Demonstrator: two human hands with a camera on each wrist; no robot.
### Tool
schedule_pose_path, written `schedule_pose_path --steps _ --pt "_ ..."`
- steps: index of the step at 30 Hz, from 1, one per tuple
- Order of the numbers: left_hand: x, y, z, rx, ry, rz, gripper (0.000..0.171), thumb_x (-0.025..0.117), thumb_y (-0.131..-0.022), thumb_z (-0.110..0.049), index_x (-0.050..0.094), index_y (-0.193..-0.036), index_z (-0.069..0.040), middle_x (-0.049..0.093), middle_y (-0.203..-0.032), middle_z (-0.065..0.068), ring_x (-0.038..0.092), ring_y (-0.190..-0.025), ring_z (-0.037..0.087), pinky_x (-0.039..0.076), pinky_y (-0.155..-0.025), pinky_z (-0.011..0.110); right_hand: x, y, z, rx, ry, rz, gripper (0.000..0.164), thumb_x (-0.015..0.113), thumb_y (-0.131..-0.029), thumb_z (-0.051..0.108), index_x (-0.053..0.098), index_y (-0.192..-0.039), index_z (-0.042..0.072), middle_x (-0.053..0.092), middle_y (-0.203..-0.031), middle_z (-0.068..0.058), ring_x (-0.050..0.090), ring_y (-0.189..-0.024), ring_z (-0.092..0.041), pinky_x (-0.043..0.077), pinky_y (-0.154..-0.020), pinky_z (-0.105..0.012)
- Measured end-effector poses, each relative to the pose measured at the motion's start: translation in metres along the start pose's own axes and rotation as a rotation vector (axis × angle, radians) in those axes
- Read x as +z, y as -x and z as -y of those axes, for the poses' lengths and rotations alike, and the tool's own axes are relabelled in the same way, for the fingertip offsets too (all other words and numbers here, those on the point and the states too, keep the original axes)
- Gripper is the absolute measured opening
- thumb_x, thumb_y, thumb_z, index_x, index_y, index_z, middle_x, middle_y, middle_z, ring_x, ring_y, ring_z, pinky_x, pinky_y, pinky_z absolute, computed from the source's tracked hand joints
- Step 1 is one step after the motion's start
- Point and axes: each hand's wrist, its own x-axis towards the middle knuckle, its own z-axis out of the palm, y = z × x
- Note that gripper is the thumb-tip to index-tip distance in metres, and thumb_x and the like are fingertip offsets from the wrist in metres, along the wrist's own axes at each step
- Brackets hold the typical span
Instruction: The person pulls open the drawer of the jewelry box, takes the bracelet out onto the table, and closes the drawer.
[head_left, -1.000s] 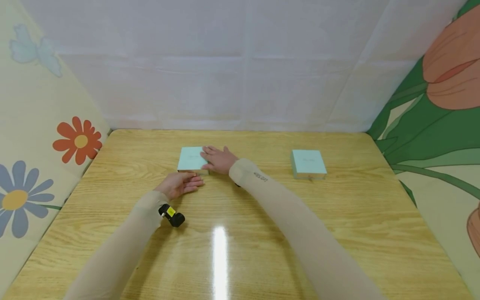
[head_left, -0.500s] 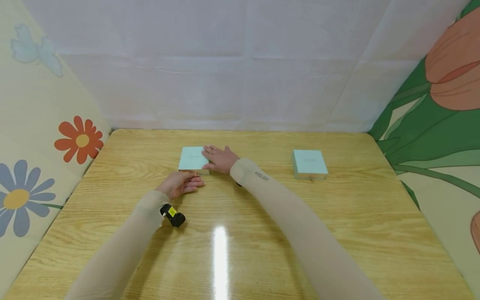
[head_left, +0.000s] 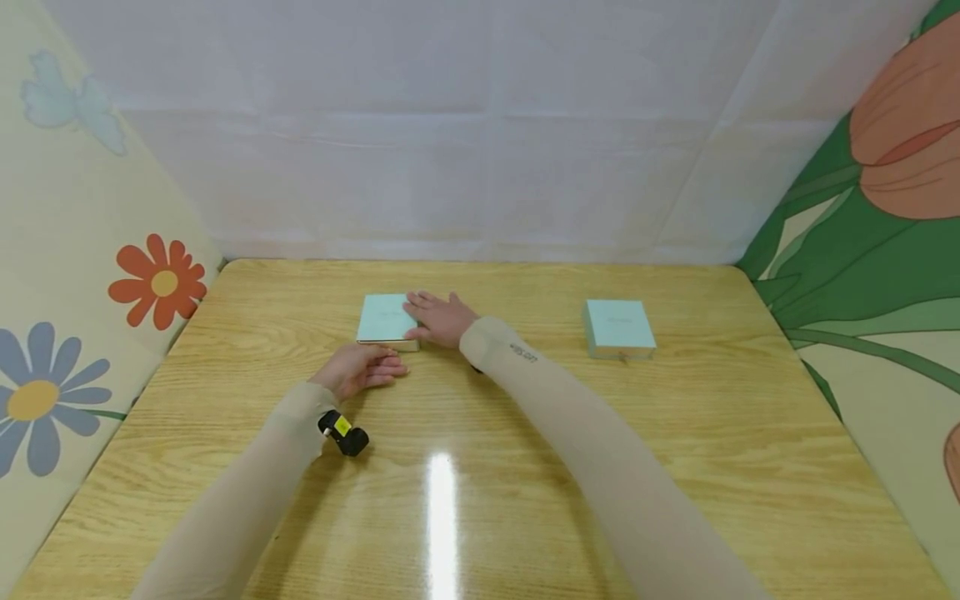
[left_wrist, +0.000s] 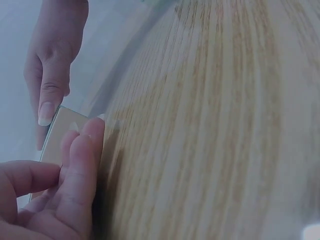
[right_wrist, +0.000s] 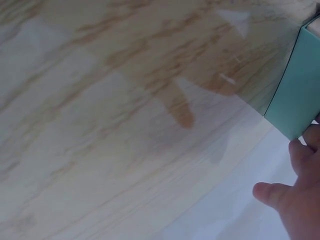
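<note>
A pale mint-coloured gift box (head_left: 384, 315) with a cream front lies on the wooden table, left of centre. The left hand (head_left: 352, 369) is at its front face, thumb and index fingertips meeting there in a pinch; the box's small pull tab would be hidden between them. Its other fingers extend to the right along the front (left_wrist: 75, 175). Across the right part of the lid rests the right hand (head_left: 442, 319), fingers straight. In the left wrist view its thumb (left_wrist: 49, 100) lies against the box corner; in the right wrist view its fingers touch the mint side (right_wrist: 295, 90).
A second mint box (head_left: 618, 325) sits to the right, with a small brownish tab at its front. White cloth (head_left: 480, 133) hangs behind the table (head_left: 480, 400). Flower-painted panels (head_left: 161, 283) stand at both sides. A black wrist camera (head_left: 345, 433) is on the left sleeve.
A thin dark line now shows under the lid's front edge, and the cream front reaches slightly nearer. Both hands have stayed almost in place.
</note>
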Motion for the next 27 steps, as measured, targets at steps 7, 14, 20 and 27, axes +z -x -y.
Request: schedule_pose_path --steps 7,14,20,27 --pt "0.0015 0.0034 0.0005 -0.001 -0.012 0.007 0.022 0.035 -0.106 -0.006 0.05 -0.114 0.007 0.067 -0.085 0.005 0.07 -0.077 0.013 0.058 -0.07 0.024 0.0012 -0.0002 -0.0015 0.005 0.002 0.002 0.068 0.031 -0.102 0.054 0.013 -0.156 0.016 0.004 -0.162 -0.001 0.002 -0.148 -0.018 0.008 -0.118 -0.054" --pt "0.0027 0.0058 0.0012 0.003 -0.014 0.01 0.02 0.037 -0.105 -0.006 0.051 -0.111 0.006 0.068 -0.084 0.005 0.07 -0.077 0.012 0.058 -0.07 0.024 0.0011 0.0 -0.0012 0.009 0.002 0.005 0.068 0.03 -0.102 0.054 0.013 -0.156 0.017 0.004 -0.162 0.001 0.002 -0.148 -0.017 0.007 -0.118 -0.053" --pt "0.0027 0.0069 0.0029 0.01 -0.01 0.009 0.022 0.036 -0.105 -0.006 0.049 -0.115 0.008 0.068 -0.084 0.005 0.07 -0.076 0.013 0.058 -0.069 0.024 0.0012 -0.0003 -0.0008 0.013 -0.008 0.008 0.068 0.031 -0.102 0.054 0.013 -0.156 0.017 0.004 -0.162 0.0 0.002 -0.148 -0.017 0.007 -0.118 -0.053" --pt "0.0023 0.0085 0.0034 0.02 -0.017 0.015 0.024 0.034 -0.105 -0.006 0.048 -0.117 0.009 0.069 -0.084 0.005 0.07 -0.077 0.012 0.058 -0.07 0.024 0.0014 -0.0009 -0.0011 0.008 -0.012 0.001 0.068 0.032 -0.102 0.054 0.013 -0.156 0.017 0.004 -0.162 0.0 0.002 -0.148 -0.017 0.007 -0.118 -0.053"
